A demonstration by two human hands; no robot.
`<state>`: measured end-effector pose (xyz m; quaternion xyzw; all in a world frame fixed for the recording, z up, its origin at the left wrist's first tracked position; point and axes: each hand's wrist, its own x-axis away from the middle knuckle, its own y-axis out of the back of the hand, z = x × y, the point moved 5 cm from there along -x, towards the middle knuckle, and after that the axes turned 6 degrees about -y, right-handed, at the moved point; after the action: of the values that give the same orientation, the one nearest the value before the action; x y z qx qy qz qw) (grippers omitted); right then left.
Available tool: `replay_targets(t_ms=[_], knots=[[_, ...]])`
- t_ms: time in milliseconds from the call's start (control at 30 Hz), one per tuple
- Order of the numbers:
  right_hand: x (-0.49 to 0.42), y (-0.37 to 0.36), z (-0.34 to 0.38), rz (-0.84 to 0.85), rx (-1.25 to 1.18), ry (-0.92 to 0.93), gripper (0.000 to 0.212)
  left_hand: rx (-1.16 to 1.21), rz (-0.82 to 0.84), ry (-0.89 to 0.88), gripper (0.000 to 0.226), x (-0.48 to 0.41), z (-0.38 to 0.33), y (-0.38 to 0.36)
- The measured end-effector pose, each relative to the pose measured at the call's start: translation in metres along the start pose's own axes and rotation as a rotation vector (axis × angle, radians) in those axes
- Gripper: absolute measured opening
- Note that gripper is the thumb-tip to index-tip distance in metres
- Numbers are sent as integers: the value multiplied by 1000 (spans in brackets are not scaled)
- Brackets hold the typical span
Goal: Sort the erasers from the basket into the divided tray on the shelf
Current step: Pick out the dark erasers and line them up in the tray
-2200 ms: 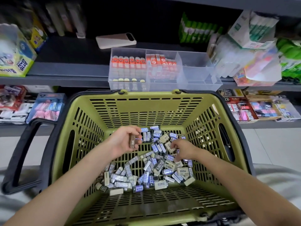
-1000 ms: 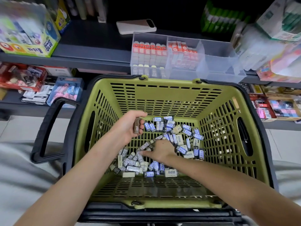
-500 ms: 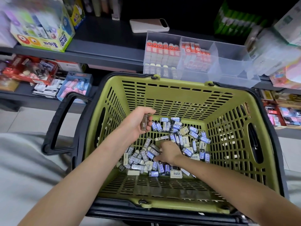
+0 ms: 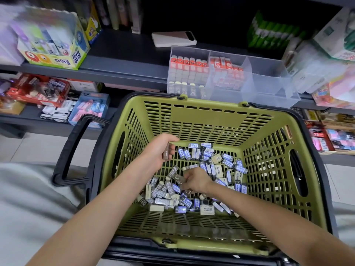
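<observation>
Picking small paper-sleeved erasers (image 4: pixel 194 181) from the slatted olive-green plastic basket (image 4: pixel 203 121).
Left hand (image 4: pixel 160 150) clasping a brown-sleeved eraser (image 4: pixel 166 153); right hand (image 4: pixel 196 179) pinching among the pile; clear divided plastic tray (image 4: pixel 269 81) shelved at twelve o'clock.

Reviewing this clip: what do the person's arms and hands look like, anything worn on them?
Both forearms are bare up to the frame edge: no sleeves show. The left hand and right hand wear no gloves, and no rings, watch or bracelet can be seen. No markings are visible.
</observation>
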<state>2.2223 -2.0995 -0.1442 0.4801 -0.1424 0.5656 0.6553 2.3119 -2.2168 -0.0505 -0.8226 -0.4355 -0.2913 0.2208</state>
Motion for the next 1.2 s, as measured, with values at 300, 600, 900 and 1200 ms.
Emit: replay_targets(t_ms=[300,600,900,1200], knots=[[50,59,59,124,-820,76,16,76,202,-17,81,4,3,-14],[76,91,100,-127,-589,347,19,431,72,28,35,2,-5,2],[78,91,123,-92,-444,708,21,447,424,109,15,22,-11,-13],[-7,44,31,-291,650,358,34,534,393,-5,27,26,-35,11]])
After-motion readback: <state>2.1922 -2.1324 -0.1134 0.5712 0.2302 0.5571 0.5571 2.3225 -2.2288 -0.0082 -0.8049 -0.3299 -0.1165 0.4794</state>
